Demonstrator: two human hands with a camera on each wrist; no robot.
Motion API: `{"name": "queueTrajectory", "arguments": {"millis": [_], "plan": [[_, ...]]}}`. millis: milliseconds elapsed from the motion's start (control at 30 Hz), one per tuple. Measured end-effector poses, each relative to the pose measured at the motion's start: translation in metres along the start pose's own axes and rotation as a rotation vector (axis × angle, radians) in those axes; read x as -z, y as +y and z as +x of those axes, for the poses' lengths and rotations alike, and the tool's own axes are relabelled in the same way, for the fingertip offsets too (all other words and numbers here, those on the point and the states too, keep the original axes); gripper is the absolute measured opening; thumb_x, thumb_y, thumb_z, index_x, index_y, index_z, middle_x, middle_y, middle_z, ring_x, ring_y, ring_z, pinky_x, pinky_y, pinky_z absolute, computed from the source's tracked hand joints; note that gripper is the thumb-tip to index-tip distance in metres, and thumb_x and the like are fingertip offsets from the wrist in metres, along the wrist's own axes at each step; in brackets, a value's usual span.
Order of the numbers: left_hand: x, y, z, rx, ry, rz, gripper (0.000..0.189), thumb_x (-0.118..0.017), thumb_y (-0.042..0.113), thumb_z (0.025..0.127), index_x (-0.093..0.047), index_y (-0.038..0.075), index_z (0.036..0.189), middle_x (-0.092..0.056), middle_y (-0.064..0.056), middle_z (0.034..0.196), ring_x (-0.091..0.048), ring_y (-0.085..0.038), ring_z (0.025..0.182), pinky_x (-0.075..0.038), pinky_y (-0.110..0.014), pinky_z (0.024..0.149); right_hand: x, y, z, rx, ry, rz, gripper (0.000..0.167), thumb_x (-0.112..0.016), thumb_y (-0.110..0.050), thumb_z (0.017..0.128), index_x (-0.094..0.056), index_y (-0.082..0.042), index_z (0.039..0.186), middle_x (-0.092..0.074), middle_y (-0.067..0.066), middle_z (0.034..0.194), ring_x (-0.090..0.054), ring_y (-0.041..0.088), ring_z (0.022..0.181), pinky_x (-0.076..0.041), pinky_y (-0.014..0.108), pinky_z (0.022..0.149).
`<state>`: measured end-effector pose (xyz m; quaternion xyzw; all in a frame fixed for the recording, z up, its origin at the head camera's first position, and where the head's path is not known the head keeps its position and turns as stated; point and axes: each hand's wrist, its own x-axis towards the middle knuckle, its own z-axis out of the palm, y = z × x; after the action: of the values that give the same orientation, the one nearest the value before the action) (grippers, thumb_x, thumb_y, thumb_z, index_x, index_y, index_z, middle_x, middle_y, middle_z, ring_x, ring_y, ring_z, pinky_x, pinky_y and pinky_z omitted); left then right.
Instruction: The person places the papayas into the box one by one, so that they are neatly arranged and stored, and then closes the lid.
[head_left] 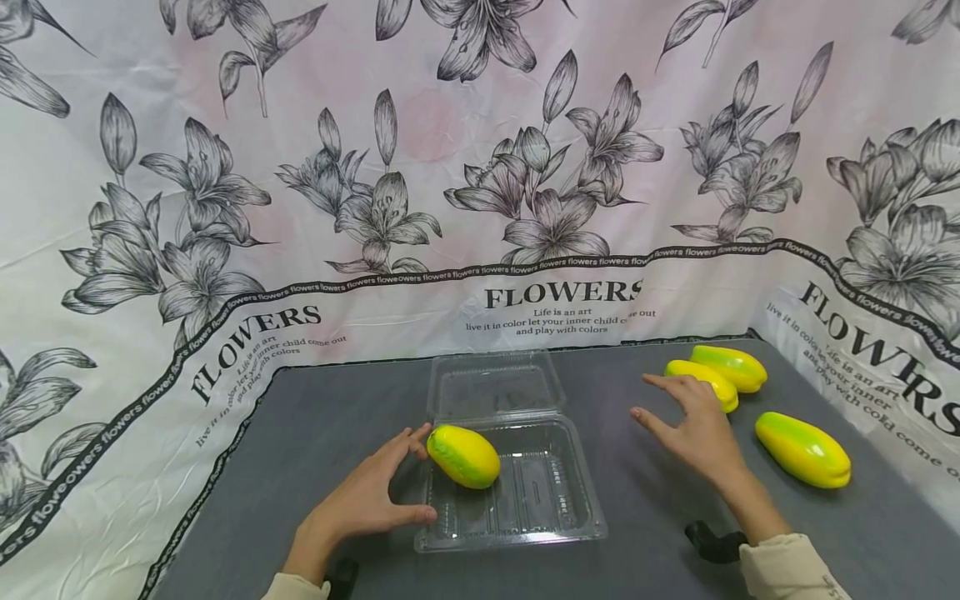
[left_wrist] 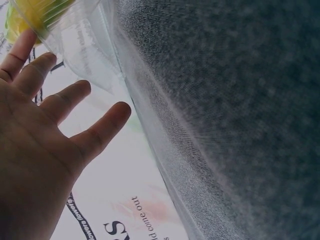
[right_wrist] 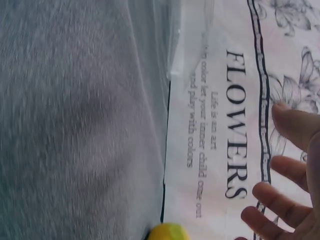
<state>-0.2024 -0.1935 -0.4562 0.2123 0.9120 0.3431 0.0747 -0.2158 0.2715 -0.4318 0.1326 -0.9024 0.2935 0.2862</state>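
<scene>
A clear plastic clamshell box [head_left: 525, 517] lies with its lid folded back on the grey table. In the left part of its tray sits a yellow-green papaya [head_left: 467, 458]. My left hand [head_left: 375, 492] is at the box's left side, fingers spread, fingertips right by that papaya; the left wrist view shows the straight fingers [left_wrist: 107, 127] beside the clear plastic. To the right, my right hand [head_left: 693, 429] hovers with thumb and fingers apart, holding nothing. It overlaps a second papaya [head_left: 697, 375] in the head view. In the right wrist view a yellow papaya tip [right_wrist: 170, 232] shows at the bottom edge.
Another papaya [head_left: 731, 368] lies behind the second at the back right, and one more papaya [head_left: 802, 450] lies nearer, on the right. A flower-printed cloth [head_left: 555, 300] hangs behind and along the sides of the grey table [head_left: 337, 408].
</scene>
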Motion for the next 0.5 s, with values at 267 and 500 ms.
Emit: {"name": "queueTrajectory", "arguments": {"millis": [267, 500], "plan": [[-0.001, -0.001, 0.001, 0.003, -0.003, -0.003, 0.062, -0.085, 0.057, 0.074, -0.052, 0.031, 0.120, -0.025, 0.021, 0.166, -0.018, -0.035, 0.159, -0.027, -0.075, 0.115, 0.019, 0.016, -0.003, -0.137, 0.012, -0.102, 0.056, -0.084, -0.028, 0.083, -0.066, -0.001, 0.129, -0.062, 0.030, 0.129, -0.049, 0.050, 0.118, -0.032, 0.072, 0.093], [-0.001, 0.000, 0.001, 0.009, -0.002, -0.004, 0.063, -0.086, 0.058, 0.074, -0.052, 0.032, 0.120, -0.026, 0.022, 0.166, -0.018, -0.034, 0.159, -0.026, -0.075, 0.116, 0.027, 0.031, -0.001, -0.216, -0.008, -0.136, 0.060, -0.079, -0.033, 0.088, -0.061, 0.000, 0.135, -0.058, 0.033, 0.134, -0.045, 0.054, 0.123, -0.032, 0.074, 0.090]]}}
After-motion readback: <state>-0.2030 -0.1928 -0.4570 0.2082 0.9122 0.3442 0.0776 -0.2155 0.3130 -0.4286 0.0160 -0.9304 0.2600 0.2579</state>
